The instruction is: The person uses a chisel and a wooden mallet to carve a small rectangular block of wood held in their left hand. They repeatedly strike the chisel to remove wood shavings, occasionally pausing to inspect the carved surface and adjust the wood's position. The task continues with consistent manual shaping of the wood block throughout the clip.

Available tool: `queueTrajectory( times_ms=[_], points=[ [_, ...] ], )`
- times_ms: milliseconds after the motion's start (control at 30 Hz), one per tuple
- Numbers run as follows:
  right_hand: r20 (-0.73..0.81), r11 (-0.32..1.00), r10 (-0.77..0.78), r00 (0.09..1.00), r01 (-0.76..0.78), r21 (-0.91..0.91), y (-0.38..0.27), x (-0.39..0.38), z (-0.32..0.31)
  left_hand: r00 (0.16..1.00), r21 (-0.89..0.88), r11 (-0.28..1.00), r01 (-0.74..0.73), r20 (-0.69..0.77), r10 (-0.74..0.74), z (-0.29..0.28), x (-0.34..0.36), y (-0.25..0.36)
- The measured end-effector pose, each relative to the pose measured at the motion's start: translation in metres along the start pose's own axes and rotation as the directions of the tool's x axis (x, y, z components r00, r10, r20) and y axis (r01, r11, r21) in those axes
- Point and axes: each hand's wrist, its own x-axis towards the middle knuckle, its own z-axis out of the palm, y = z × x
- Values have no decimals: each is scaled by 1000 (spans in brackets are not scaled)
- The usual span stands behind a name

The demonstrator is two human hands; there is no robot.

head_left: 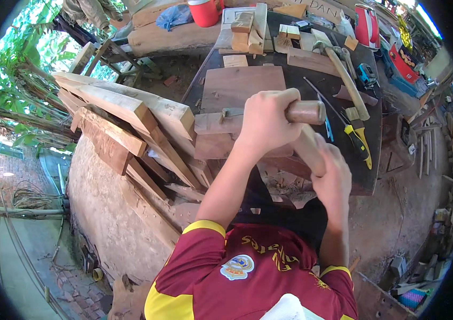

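Observation:
My left hand is closed around a short rounded wooden piece above the dark workbench. Lower and to the right, my right hand grips a longer pale wooden bar that slants behind my left hand; whether the two pieces are joined I cannot tell. Beneath my hands lie brown boards and a narrower wooden strip. Right of them are a long thin rod, yellow-black pliers, a brush and a blue item.
Stacked planks lean left of the bench. Its back holds wood blocks, a hammer with a long handle and a teal tool. A red bucket stands behind. Red crates and scrap wood are on the right.

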Motion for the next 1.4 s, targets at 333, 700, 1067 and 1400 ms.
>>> queueTrajectory(
  times_ms=[333,700,1067,1400],
  points=[
    [-23,947,-186,982,173,-270,-16,-1,14,900,-417,908,36,-382,-211,-44,0,-12],
    [-93,939,-199,976,163,-302,-17,-9,20,760,-790,598,-135,-470,-449,-80,8,2],
    [-52,971,-136,989,123,-206,-13,-10,19,829,-678,735,3,-409,-381,-54,20,-17],
    [-77,990,-137,988,134,-39,-5,18,-8,800,-531,839,116,-451,-396,-41,35,-19]
  ],
)
